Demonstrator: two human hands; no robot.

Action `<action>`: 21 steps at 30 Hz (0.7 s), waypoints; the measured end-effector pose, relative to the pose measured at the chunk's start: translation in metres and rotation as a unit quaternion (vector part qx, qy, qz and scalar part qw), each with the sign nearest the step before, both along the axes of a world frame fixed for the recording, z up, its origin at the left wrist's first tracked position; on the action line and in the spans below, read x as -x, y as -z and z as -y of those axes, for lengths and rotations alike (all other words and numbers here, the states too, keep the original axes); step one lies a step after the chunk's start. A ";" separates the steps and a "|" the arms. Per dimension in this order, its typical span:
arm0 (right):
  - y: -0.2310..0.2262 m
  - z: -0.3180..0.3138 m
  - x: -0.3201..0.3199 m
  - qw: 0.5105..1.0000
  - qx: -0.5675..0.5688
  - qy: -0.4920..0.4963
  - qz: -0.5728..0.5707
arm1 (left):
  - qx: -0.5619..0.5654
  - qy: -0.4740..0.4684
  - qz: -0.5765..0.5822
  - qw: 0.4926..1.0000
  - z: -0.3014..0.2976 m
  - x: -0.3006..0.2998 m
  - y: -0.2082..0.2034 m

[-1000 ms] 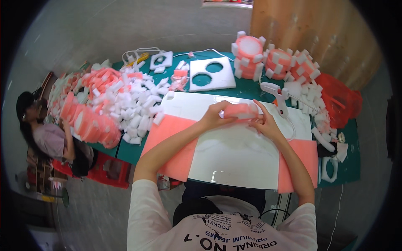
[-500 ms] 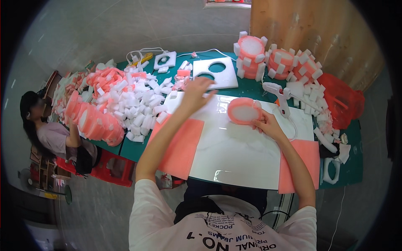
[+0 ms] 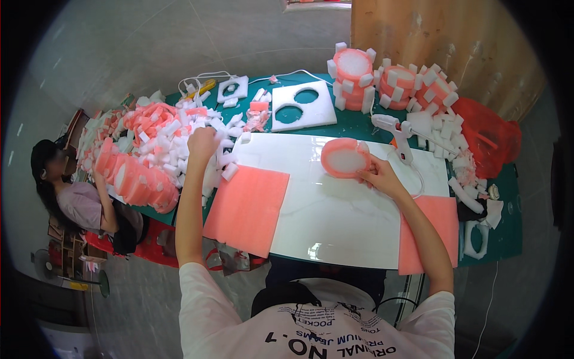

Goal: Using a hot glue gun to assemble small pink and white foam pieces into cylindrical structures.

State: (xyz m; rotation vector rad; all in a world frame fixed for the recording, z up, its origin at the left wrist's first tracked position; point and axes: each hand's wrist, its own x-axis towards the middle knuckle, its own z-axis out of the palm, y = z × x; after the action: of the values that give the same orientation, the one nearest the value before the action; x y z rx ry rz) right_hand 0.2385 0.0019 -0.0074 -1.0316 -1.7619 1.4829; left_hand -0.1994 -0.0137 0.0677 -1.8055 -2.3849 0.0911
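Observation:
My right hand (image 3: 378, 175) grips the lower right edge of a round pink foam ring with a white foam centre (image 3: 345, 158), tilted up above the white glossy board (image 3: 335, 215). My left hand (image 3: 203, 142) is over the heap of small white foam blocks (image 3: 170, 149) at the left; its fingers point away and down among the blocks and are mostly hidden, so their grip does not show. Pink foam sheets lie under my forearms, one at the left (image 3: 248, 209) and one at the right (image 3: 421, 233).
A white glue gun (image 3: 397, 134) with its cord rests right of the ring. Behind stand stacked pink rings with white blocks (image 3: 353, 78) and a white foam slab with two round holes (image 3: 320, 110). A red plastic bag (image 3: 487, 140) lies far right. Another person (image 3: 84, 200) sits at the left.
My left hand has swung left from above the holed slab to the white block heap. My right hand keeps hold of the ring, its face tilted slightly differently.

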 end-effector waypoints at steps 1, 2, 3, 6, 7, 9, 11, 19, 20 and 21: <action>-0.001 0.001 0.000 1.000 -0.002 0.003 0.001 | -0.124 0.044 -0.004 0.991 0.001 -0.003 -0.003; -0.002 0.002 0.002 1.000 -0.007 0.004 -0.002 | -0.246 0.087 -0.008 0.965 0.001 -0.008 -0.007; -0.003 0.003 0.004 1.000 -0.012 0.004 -0.004 | -0.248 0.091 -0.005 0.965 -0.003 -0.014 -0.011; -0.004 0.004 0.001 0.999 -0.042 0.005 0.029 | -0.293 0.185 0.414 0.842 -0.014 -0.046 -0.020; -0.002 0.003 -0.001 0.998 -0.044 0.010 0.032 | -0.286 0.208 0.508 0.785 -0.016 -0.063 -0.021; 0.006 0.001 -0.005 0.991 -0.132 -0.015 0.027 | -0.237 0.254 0.627 0.697 -0.017 -0.100 -0.019; 0.006 0.001 -0.003 0.990 -0.137 -0.025 0.000 | -0.185 0.244 0.623 0.720 -0.023 -0.117 0.002; -0.009 0.008 0.003 0.964 -0.220 -0.129 -0.079 | -0.140 0.446 0.510 0.722 -0.002 -0.216 0.059; -0.010 0.010 0.002 0.966 -0.214 -0.131 -0.059 | -0.148 0.444 0.510 0.722 0.001 -0.219 0.064; -0.009 0.009 0.004 0.968 -0.209 -0.128 -0.054 | -0.155 0.442 0.510 0.722 0.002 -0.222 0.068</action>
State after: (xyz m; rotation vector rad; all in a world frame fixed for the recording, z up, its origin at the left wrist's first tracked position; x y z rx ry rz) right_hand 0.2345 -0.0066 0.0019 -0.5154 -2.0663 1.2055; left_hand 0.0222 -0.0160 -0.0008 -2.9592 -1.3137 -1.6547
